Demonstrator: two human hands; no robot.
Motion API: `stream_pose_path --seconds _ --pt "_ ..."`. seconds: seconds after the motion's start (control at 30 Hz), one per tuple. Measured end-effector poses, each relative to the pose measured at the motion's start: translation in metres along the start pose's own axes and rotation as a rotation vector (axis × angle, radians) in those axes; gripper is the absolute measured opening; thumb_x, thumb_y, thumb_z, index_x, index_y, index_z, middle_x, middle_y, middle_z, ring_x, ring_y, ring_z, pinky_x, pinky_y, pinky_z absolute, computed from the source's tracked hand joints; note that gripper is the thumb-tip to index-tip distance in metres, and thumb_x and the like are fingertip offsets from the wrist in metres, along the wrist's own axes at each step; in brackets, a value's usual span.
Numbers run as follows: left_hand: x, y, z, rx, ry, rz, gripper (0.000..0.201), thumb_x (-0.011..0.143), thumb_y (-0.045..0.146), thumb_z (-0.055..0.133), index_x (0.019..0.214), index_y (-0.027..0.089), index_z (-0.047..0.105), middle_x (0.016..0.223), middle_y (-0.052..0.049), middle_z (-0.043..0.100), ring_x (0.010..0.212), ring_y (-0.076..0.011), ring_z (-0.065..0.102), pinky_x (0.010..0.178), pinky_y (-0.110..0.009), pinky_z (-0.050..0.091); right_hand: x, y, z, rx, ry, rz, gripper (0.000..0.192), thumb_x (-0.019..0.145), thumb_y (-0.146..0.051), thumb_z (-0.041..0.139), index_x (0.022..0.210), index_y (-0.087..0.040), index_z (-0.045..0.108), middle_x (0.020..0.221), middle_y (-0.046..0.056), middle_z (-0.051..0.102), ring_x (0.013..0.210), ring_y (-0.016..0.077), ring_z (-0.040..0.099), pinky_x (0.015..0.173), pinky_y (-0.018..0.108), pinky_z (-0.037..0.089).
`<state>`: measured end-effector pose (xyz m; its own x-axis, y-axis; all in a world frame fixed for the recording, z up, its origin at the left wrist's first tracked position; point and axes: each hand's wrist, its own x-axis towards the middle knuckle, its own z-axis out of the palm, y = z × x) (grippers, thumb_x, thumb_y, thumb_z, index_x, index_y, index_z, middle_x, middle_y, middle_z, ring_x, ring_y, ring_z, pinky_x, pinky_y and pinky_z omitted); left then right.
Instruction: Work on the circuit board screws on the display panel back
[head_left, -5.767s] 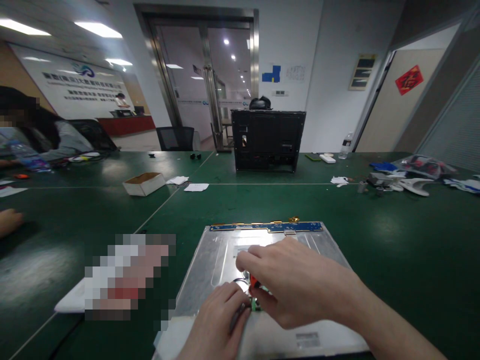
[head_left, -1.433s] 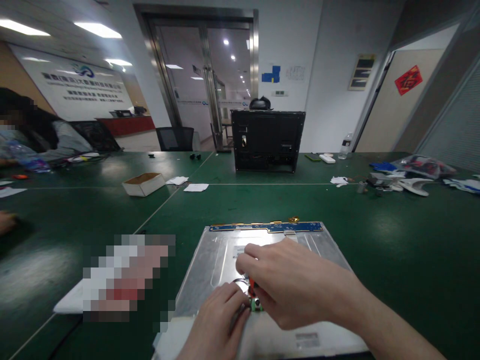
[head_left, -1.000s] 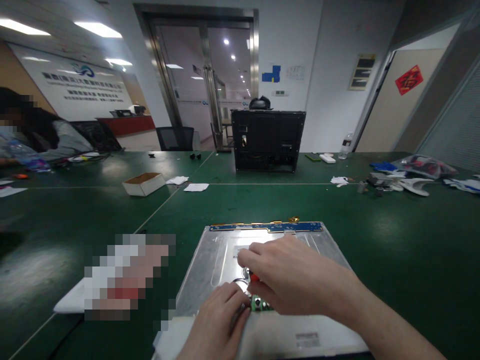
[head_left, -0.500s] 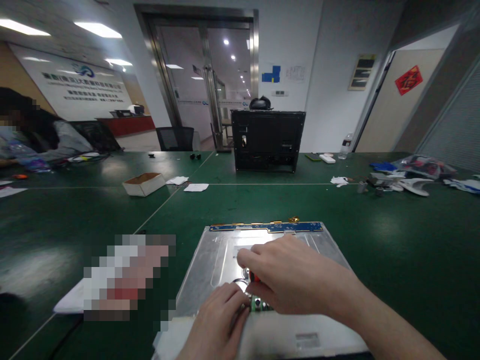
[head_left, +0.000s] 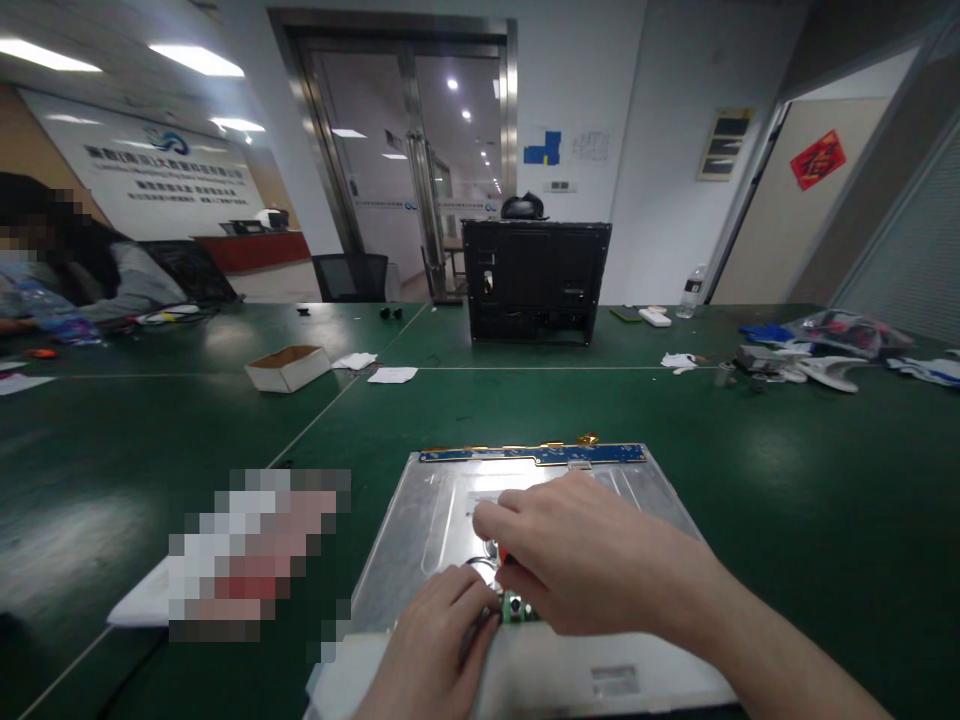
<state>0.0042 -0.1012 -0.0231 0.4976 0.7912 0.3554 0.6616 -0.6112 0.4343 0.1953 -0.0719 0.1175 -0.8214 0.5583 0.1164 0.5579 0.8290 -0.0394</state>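
On the green table [head_left: 787,480] lies 1 silver metal panel [head_left: 435,520], with 1 blue circuit strip [head_left: 532,455] along its far edge. Beyond it stand 1 black monitor casing [head_left: 534,282] and 1 open cardboard box [head_left: 289,367]; loose parts lie far right, and 1 person sits at far left. Both hands meet over the panel's near middle. The right hand [head_left: 592,560] has its grip closed on an orange-handled tool [head_left: 507,557], mostly hidden under the fingers. The left hand [head_left: 439,640] pinches a small green board [head_left: 514,606] just below the tool's tip, touching the panel.
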Motion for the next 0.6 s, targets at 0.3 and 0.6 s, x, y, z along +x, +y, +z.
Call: stream_pose_path --seconds 0.3,0.6 --pt "0.0009 0.0011 0.0004 -0.014 -0.006 -0.004 0.017 0.088 0.013 0.044 0.09 0.02 0.06 0.091 -0.008 0.065 0.083 -0.0236 0.062 0.069 -0.033 0.051 -0.0019 -0.0011 -0.0014 0.016 0.006 -0.026 0.013 0.083 -0.023 0.054 0.095 -0.019 0.051 0.085 0.003 0.064 0.061 0.0151 0.054 0.045 0.028 0.02" --pt "-0.0009 -0.0009 0.0009 -0.006 -0.009 0.007 0.017 0.088 0.013 0.045 0.089 0.021 0.061 0.091 -0.007 0.066 0.082 -0.0229 0.063 0.07 -0.032 0.051 -0.0001 -0.0003 0.0009 -0.024 0.011 -0.017 0.009 0.086 -0.023 0.053 0.094 -0.019 0.051 0.08 0.002 0.064 0.059 0.0143 0.055 0.044 0.029 0.018"
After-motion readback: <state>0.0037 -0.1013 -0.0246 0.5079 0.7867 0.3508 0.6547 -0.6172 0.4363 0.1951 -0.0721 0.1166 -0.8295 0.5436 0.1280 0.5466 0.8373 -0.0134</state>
